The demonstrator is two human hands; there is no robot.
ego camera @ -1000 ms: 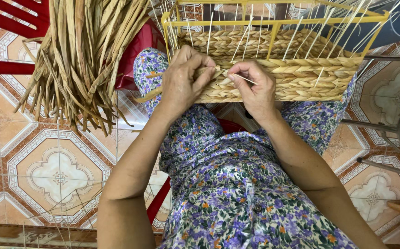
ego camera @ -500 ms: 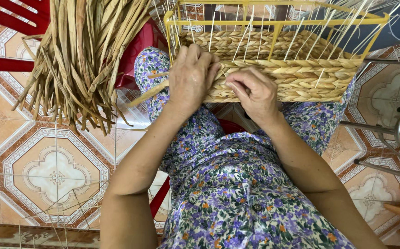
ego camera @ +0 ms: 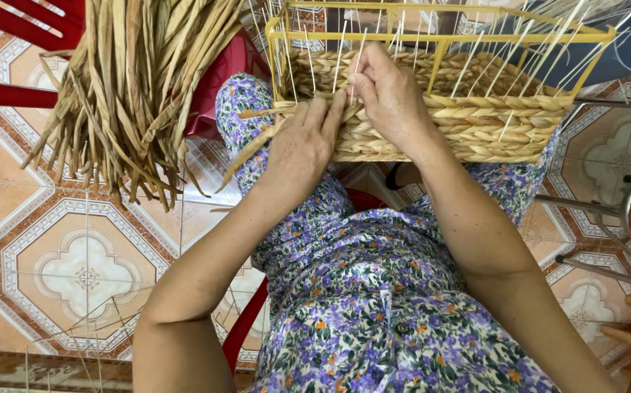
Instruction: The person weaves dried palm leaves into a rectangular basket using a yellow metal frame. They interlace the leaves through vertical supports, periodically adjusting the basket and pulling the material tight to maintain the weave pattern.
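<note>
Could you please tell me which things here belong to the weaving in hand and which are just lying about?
In use: woven basket, yellow wire frame, loose strand, left hand, right hand.
Lying about: bundle of dried strands, red plastic chair, metal rack, tiled floor.

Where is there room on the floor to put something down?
Bare tiled floor lies left of the floral lap, below the bundle of dried leaves. It is crowded up top, where both hands work the woven basket.
</note>
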